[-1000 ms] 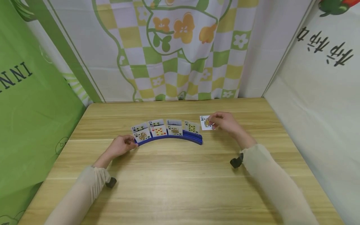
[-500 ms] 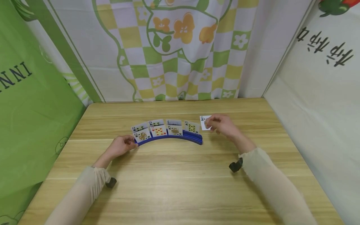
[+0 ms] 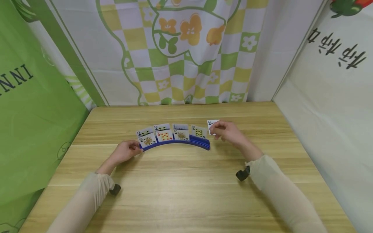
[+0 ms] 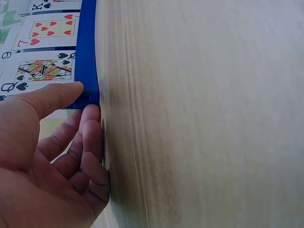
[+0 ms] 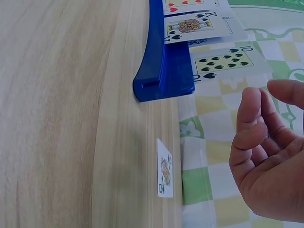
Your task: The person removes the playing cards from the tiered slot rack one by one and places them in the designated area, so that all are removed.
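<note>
A curved blue card holder (image 3: 199,141) stands on the table with playing cards in two rows. In front are a queen of spades (image 4: 45,70), a seven of hearts (image 4: 52,31) and a king of spades (image 5: 194,27). A ten of spades (image 5: 225,64) stands at the right of the back row. My left hand (image 3: 125,151) pinches the holder's left end, thumb on top. Beyond the right end a black queen card (image 5: 165,168) lies flat on the table. Above it hovers my right hand (image 3: 230,132), fingers loosely bent, nothing between thumb and fingertips, partly covering the card in the head view.
The wooden table (image 3: 180,194) reaches back to a checked, flower-patterned curtain (image 3: 189,71). A green cloth wall (image 3: 43,113) borders the left side and a white one (image 3: 329,123) the right. Small black wrist devices (image 3: 243,174) sit at the sleeve cuffs.
My right hand has shifted slightly left and toward me over the queen card, hiding more of it. The card, the holder and my left hand have stayed in place.
</note>
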The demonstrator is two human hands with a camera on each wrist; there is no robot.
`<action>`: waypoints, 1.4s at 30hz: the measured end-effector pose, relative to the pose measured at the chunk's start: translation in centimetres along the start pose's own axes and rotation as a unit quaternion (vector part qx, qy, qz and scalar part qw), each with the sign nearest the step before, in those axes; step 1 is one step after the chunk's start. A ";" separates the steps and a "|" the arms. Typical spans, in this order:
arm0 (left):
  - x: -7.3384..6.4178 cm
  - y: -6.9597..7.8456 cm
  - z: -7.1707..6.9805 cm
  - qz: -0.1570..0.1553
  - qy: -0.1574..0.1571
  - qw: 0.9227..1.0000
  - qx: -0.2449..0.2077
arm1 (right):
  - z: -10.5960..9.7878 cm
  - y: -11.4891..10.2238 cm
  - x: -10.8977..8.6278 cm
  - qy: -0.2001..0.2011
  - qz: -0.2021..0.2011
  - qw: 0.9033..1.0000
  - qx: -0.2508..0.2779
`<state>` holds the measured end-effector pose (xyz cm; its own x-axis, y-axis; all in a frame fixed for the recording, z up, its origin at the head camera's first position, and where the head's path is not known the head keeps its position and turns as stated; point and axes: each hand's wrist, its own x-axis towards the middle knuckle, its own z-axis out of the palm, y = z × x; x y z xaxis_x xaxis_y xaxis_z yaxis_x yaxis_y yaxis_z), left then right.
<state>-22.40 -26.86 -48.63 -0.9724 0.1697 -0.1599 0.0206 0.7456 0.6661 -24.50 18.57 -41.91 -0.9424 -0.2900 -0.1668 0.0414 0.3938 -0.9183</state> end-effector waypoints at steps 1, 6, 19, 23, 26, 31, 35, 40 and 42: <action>0.0 0.0 0.0 0.000 0.000 1.000 0.000 | 0.1 0.0 0.0 0.000 0.000 1.000 -0.001; 0.0 0.0 0.0 -0.001 -0.004 1.000 -0.001 | 0.3 -0.1 0.0 -0.004 -0.001 1.000 -0.006; 0.0 0.0 -0.1 0.000 -0.005 1.000 -0.005 | 1.1 -0.4 0.2 -0.007 -0.008 0.999 -0.034; 0.0 0.1 -0.1 0.000 -0.005 1.000 -0.006 | 1.2 -0.5 0.3 -0.006 -0.016 0.999 -0.040; -0.1 0.1 -0.1 0.000 -0.003 1.000 -0.007 | 1.3 -0.6 0.2 -0.004 -0.019 0.999 -0.043; -0.2 0.2 -0.1 0.004 -0.001 1.000 -0.006 | 1.5 -0.9 0.2 -0.003 -0.017 0.999 -0.046; -0.1 0.1 -0.1 0.007 0.000 1.000 -0.003 | 1.5 -0.9 0.3 -0.004 -0.017 0.999 -0.047; -0.1 0.1 -0.1 0.006 -0.001 1.000 0.001 | 1.5 -0.7 0.5 -0.003 -0.020 0.998 -0.053; -0.1 0.1 -0.2 0.006 -0.001 1.000 0.002 | 1.5 -0.8 0.6 -0.001 -0.020 0.998 -0.056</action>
<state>-22.31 -26.90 -48.41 -0.9717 0.1800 -0.1530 0.0334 0.7458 0.6653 -24.57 16.75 -41.86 -0.9421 -0.3082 -0.1323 -0.0329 0.4775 -0.8780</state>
